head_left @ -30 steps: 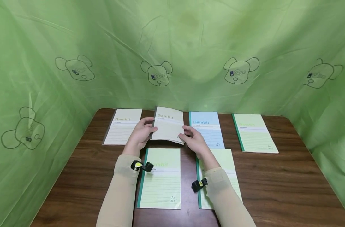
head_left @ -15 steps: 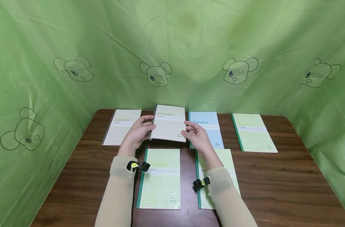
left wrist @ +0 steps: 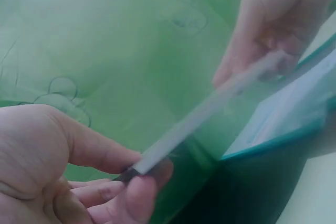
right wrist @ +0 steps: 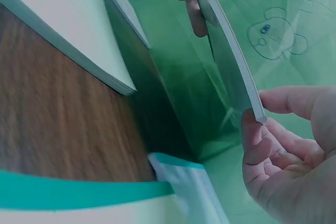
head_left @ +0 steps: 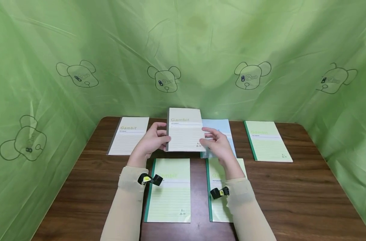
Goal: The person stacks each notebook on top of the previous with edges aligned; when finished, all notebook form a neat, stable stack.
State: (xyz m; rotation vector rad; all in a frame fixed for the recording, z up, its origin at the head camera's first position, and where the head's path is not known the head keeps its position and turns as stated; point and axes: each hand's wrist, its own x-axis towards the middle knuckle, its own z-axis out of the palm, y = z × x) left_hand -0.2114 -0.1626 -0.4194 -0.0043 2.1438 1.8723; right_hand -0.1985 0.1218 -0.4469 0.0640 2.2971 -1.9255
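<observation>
Notebook point(head_left: 185, 134), white Gambit with a grey spine point(head_left: 167, 117), is hanging above the table point(head_left: 291, 194), left hand point(head_left: 152, 141) pinching its spine, right hand point(head_left: 221, 144) pinching the opposite edge. It's looking slightly bowed, so I'm guessing uneven squeezing could flip it onto the blue notebook point(head_left: 223, 125).

The held notebook point(head_left: 184, 132) has a smooth, matt paper cover; the blue notebook point(head_left: 219, 126) and green notebooks point(head_left: 170, 201) look papery too. The tabletop point(head_left: 294, 194) shows wood grain with a soft sheen. The curtain point(head_left: 183, 40) is creased cloth, faintly shiny, while the sleeves point(head_left: 124, 211) look like matt fabric.
</observation>
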